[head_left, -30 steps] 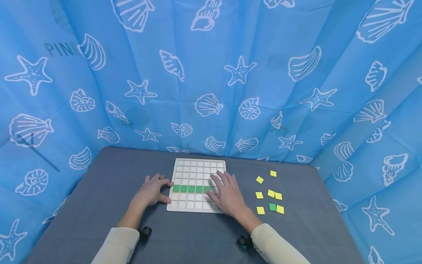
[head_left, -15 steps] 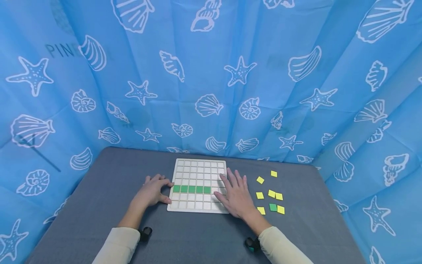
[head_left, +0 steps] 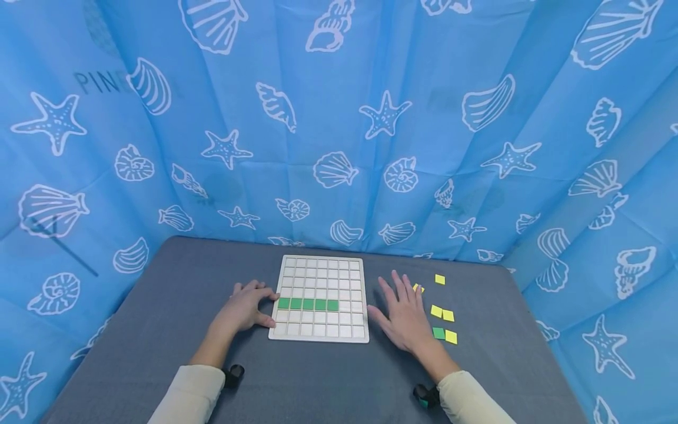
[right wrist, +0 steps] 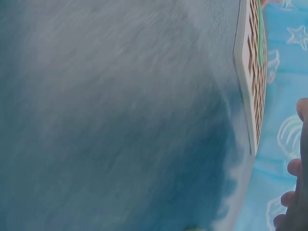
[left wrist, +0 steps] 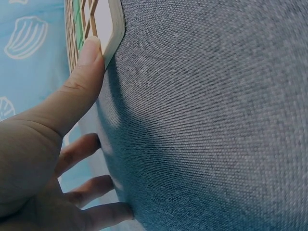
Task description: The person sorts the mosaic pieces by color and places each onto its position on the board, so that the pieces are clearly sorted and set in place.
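Note:
A pale wooden grid board [head_left: 322, 338] lies on the grey cloth, with several green square tiles [head_left: 308, 304] set side by side in one row from its left edge. My left hand [head_left: 245, 307] touches the board's left rim with thumb and index finger; the left wrist view shows the thumb [left wrist: 89, 53] on the rim near a corner, other fingers spread below. My right hand [head_left: 405, 318] hovers right of the board, fingers spread, nothing visible in it. It partly covers one yellow tile [head_left: 419, 288] and hides others.
Right of that hand lie loose yellow tiles [head_left: 447, 315] and one green tile [head_left: 438, 333], touching a yellow one [head_left: 451, 337]. Another yellow tile [head_left: 440, 279] lies farther back. A blue curtain [head_left: 339, 118] with shell prints hangs behind the table [head_left: 318, 383].
My right hand has moved right, off the board and over to the loose tiles, covering some yellow ones. My left hand stays at the board's left edge. The green row looks unchanged.

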### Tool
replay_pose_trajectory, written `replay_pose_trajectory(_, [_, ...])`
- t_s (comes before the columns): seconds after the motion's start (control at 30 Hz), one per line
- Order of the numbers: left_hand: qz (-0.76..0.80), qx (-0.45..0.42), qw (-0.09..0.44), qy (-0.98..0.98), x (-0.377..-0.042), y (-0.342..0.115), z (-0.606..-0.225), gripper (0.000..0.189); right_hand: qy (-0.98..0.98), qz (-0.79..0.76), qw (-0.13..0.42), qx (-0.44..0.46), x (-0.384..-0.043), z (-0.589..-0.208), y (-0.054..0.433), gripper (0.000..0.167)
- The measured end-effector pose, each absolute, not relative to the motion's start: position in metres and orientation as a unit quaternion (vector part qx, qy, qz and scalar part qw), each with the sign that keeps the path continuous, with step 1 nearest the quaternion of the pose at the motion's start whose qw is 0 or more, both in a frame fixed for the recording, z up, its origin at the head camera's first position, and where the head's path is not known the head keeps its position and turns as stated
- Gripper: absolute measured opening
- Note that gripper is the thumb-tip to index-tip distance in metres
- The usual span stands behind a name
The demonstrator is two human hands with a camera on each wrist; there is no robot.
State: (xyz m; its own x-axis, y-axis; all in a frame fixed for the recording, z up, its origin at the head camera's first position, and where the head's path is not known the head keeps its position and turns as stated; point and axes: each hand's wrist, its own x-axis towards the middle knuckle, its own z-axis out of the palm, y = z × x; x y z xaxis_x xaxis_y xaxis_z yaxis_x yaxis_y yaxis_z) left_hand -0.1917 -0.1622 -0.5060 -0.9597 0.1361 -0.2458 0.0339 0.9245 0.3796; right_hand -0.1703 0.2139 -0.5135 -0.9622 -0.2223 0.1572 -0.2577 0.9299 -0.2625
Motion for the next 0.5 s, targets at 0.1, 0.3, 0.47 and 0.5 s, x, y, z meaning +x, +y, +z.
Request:
replay_pose_trajectory(0.1, [0.189, 0.044, 0.135, 0.972, -0.192, -0.162, -0.507, 0.066, -0.981, 0.149, 0.064, 0.111, -0.168, -0.515, 0.225, 0.076])
replay_pose_trajectory(0.3, [0.189, 0.045, 0.135, 0.972, -0.193, -0.162, -0.507, 0.066, -0.983, 0.151, 0.062, 0.084, -0.163, -0.517, 0.249, 0.077])
replay_pose_trajectory(0.47, [0.188, 0.044, 0.134, 0.972, -0.193, -0.162, -0.506, 0.066, -0.986, 0.146, 0.048, 0.066, -0.161, -0.516, 0.268, 0.078])
replay_pose_trajectory(0.5, [0.187, 0.045, 0.134, 0.972, -0.193, -0.162, -0.505, 0.066, -0.986, 0.145, 0.045, 0.064, -0.160, -0.516, 0.272, 0.078])
